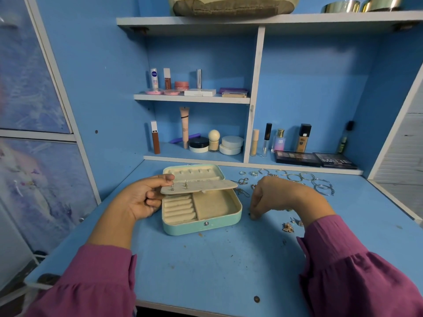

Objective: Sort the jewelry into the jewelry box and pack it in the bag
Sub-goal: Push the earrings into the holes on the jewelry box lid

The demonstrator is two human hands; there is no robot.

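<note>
Jewelry box (201,223) open — earring flap (199,187) pinched level by left hand (139,197) for loading, 2 earrings (178,186) pinned; right hand (270,197) curled fingertips-down at desk (206,271) — contents hidden, cannot tell.

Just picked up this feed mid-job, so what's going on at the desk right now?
A person is sorting jewelry into an open teal jewelry box on the blue desk. The left hand holds up the box's inner flap, which already carries a few earrings. The right hand reaches down to the desk beside the box, fingertips pinching at something small. Hoops and rings lie loose behind it, more earrings near the right wrist.
</note>
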